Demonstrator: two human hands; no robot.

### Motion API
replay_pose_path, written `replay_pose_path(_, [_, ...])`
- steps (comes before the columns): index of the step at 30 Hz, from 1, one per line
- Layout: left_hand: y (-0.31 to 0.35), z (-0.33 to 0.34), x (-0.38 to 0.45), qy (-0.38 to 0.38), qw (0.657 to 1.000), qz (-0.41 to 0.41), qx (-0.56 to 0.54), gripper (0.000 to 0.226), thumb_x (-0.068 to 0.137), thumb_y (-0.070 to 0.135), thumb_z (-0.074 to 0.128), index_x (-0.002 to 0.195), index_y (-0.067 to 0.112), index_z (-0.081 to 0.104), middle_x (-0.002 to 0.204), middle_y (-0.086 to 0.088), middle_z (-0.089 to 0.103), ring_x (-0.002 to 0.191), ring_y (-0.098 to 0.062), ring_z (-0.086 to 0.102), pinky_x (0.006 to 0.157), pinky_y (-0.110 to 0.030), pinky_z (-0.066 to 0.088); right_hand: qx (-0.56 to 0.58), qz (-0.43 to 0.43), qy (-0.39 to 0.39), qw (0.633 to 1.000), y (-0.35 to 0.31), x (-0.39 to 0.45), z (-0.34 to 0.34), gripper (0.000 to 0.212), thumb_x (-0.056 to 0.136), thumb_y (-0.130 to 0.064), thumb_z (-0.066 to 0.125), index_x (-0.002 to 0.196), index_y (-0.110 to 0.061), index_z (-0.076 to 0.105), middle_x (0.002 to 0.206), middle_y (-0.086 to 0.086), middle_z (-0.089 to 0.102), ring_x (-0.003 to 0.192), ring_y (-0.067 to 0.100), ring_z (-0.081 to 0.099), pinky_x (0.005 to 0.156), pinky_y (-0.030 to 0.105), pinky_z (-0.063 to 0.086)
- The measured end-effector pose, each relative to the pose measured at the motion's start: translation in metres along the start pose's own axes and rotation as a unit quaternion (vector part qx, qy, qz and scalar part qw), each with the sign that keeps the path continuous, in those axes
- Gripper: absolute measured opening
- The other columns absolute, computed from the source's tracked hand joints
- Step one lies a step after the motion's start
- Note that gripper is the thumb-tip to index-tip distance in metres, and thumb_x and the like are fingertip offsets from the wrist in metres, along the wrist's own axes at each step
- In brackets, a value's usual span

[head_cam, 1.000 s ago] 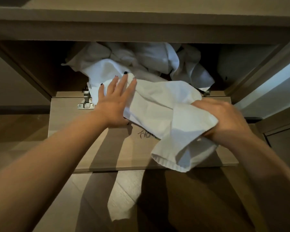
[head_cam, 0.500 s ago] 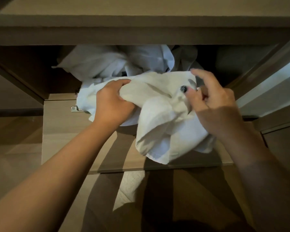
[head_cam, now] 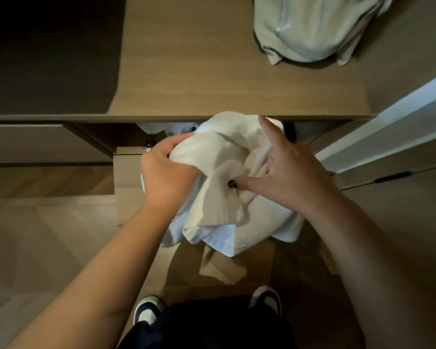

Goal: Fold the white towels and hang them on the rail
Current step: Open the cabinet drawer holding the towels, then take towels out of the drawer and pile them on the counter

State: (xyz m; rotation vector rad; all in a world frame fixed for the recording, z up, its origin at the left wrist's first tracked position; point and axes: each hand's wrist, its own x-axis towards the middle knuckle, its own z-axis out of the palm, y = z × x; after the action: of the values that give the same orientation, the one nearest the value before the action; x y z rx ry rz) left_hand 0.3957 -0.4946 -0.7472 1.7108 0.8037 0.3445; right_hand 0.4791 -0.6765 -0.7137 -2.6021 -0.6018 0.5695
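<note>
**Two hands on one bundle of white cloth at the cabinet front**

One crumpled white towel bundle (head_cam: 219,187) is in view; how many separate towels it holds cannot be told, since layers overlap and a bluish-white edge shows beneath the cream folds. It hangs just in front of the wooden cabinet top (head_cam: 191,71), below its front edge. A little more white cloth (head_cam: 179,127) shows in the dark opening under that edge.

There are two hands, two shoes and one other piece of fabric. A pale grey-green garment (head_cam: 312,26) lies on the cabinet top, toward its far right, well apart from the bundle. A dropped-down door panel (head_cam: 126,182) hangs below the cabinet top, with one metal hinge (head_cam: 148,143) at its upper edge; the bundle and forearms cover most of it. The shoes (head_cam: 146,311) stand on the wooden floor (head_cam: 48,235) nearest the viewer.

The left hand (head_cam: 165,172) is clenched around the left side of the bundle, fingers curled over its top fold. The right hand (head_cam: 285,175) grips the right side, with the thumb pressing into the cloth, the forefinger raised and the remaining fingers buried in the folds.
</note>
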Motion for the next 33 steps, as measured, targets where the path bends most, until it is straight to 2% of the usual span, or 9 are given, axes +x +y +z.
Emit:
replay_pose_path(3, [0.051,-0.020,-0.022,-0.006,0.999,-0.034,-0.040,0.032,0.075,0.004,0.079,0.098,0.026,0.074,0.092,0.011,0.073,0.085,0.003,0.067,0.068,-0.015,0.054,-0.010,-0.011,-0.009,1.000,-0.026,-0.026,-0.040,0.123,0.055,-0.079,0.069,0.151,-0.041,0.003,0.077,-0.019,0.047,0.077,0.010,0.050,0.053,0.027,0.035])
replay_pose_path(7, [0.139,-0.058,-0.054,-0.022,0.996,-0.061,-0.064,0.037,0.076,0.001,0.074,0.096,0.032,0.072,0.097,0.011,0.073,0.093,-0.006,0.067,0.075,-0.025,0.057,-0.020,-0.015,-0.033,0.999,-0.062,-0.069,-0.106,0.133,0.047,-0.077,0.075,0.152,-0.039,0.002,0.110,-0.004,0.066,0.094,0.019,0.062,0.058,0.028,0.036])
replay_pose_path(10, [0.207,-0.095,-0.081,-0.031,0.993,-0.062,-0.091,0.042,0.062,0.010,0.078,0.095,0.036,0.072,0.101,0.009,0.072,0.101,-0.014,0.066,0.081,-0.036,0.058,0.023,0.031,-0.056,0.998,-0.081,-0.106,-0.168,0.138,0.042,-0.078,0.075,0.153,-0.041,0.003,0.127,0.000,0.062,0.112,0.021,0.057,0.072,0.032,0.041])
replay_pose_path(14, [0.279,-0.134,-0.109,-0.046,0.990,-0.057,-0.119,0.053,0.062,0.012,0.082,0.110,0.032,0.072,0.113,0.007,0.070,0.110,-0.016,0.062,0.087,-0.043,0.058,0.015,0.028,-0.041,0.999,-0.116,-0.148,-0.238,0.133,0.044,-0.078,0.076,0.150,-0.046,0.003,0.116,-0.002,0.064,0.109,0.020,0.058,0.077,0.037,0.050])
replay_pose_path(20, [0.349,-0.188,-0.127,-0.034,0.988,-0.049,-0.144,0.029,0.075,0.020,0.077,0.096,0.041,0.075,0.094,0.016,0.074,0.095,-0.012,0.068,0.070,-0.023,0.058,0.125,-0.032,0.050,0.990,-0.198,-0.187,-0.300,0.115,0.053,-0.081,0.069,0.150,-0.044,0.019,0.065,-0.001,0.055,0.060,0.010,0.053,0.062,0.039,0.054])
replay_pose_path(23, [0.377,-0.223,-0.129,-0.039,0.989,-0.038,-0.136,0.035,0.058,0.040,0.072,0.093,0.048,0.073,0.106,0.013,0.071,0.103,-0.013,0.063,0.081,-0.032,0.056,0.117,-0.025,0.055,0.991,-0.247,-0.198,-0.314,0.113,0.049,-0.089,0.065,0.142,-0.060,0.009,0.088,-0.023,0.057,0.073,-0.001,0.049,0.063,0.027,0.045])
replay_pose_path(25, [0.395,-0.243,-0.128,-0.068,0.991,-0.015,-0.118,0.034,0.055,0.043,0.072,0.085,0.060,0.068,0.126,0.012,0.063,0.109,-0.011,0.058,0.083,-0.030,0.053,0.054,-0.040,0.066,0.996,-0.281,-0.202,-0.313,0.121,0.044,-0.092,0.061,0.143,-0.059,-0.001,0.117,-0.016,0.062,0.097,0.011,0.061,0.072,0.029,0.043])
replay_pose_path(29, [0.419,-0.274,-0.127,-0.104,0.992,0.011,-0.072,0.030,0.055,0.042,0.067,0.079,0.058,0.058,0.092,0.023,0.060,0.091,-0.013,0.058,0.054,-0.017,0.050,-0.040,-0.085,0.104,0.990,-0.334,-0.206,-0.287,0.125,0.053,-0.090,0.055,0.150,-0.044,-0.010,0.115,-0.001,0.067,0.093,0.020,0.067,0.067,0.031,0.042])
replay_pose_path(33, [0.432,-0.303,-0.130,-0.141,0.986,0.083,-0.022,0.044,0.059,0.029,0.076,0.090,0.049,0.052,0.089,0.022,0.056,0.087,0.000,0.059,0.051,-0.005,0.046,-0.023,-0.077,0.097,0.992,-0.366,-0.201,-0.286,0.089,0.064,-0.076,0.058,0.136,-0.030,0.033,0.103,-0.007,0.065,0.088,0.016,0.065,0.068,0.033,0.053])
